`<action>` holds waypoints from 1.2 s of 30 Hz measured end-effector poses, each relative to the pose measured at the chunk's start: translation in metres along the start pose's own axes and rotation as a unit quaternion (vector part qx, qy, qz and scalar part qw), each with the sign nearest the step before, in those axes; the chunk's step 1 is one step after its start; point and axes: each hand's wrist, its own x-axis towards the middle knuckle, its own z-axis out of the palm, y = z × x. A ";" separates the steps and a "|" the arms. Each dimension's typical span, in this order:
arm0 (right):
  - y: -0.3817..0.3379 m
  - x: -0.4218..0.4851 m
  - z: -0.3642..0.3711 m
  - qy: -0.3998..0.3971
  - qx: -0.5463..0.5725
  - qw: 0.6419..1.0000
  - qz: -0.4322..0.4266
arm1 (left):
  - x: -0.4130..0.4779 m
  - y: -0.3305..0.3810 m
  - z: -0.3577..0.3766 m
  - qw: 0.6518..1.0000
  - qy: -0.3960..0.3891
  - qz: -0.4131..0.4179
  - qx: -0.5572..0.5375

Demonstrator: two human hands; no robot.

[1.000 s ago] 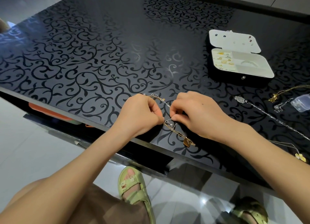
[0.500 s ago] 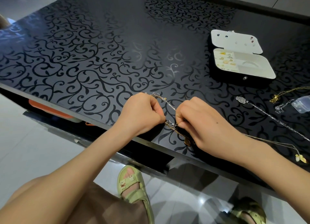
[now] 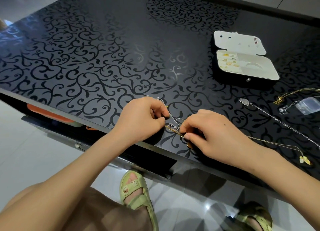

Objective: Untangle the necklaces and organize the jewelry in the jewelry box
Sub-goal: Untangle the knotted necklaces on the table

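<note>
Currently tangled chains are pinched by fingers of left hand and right hand; knot is best loosened, not yanked.

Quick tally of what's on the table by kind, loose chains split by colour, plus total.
Jewelry box: 1
Clear plastic packet: 1
Loose silver chains: 2
Loose gold chains: 2
Tangle of silver and gold strands, pinched by left hand and right hand: 1
Total: 7
</note>
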 end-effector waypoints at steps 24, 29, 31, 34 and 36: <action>0.012 -0.011 -0.003 0.045 -0.115 0.991 -0.042 | 0.013 0.006 0.007 0.977 -0.021 0.092 0.190; 0.016 -0.015 -0.006 0.036 -0.135 0.990 -0.037 | 0.011 0.003 0.004 0.978 -0.009 0.094 0.185; 0.015 -0.015 -0.006 0.045 -0.123 0.991 -0.018 | 0.011 0.002 0.004 0.977 -0.010 0.102 0.187; 0.007 -0.007 -0.003 0.080 -0.044 0.995 0.045 | 0.011 0.001 0.003 0.976 -0.012 0.112 0.185; 0.000 0.001 0.000 0.092 0.001 0.993 0.080 | 0.011 0.001 0.003 0.976 -0.013 0.116 0.184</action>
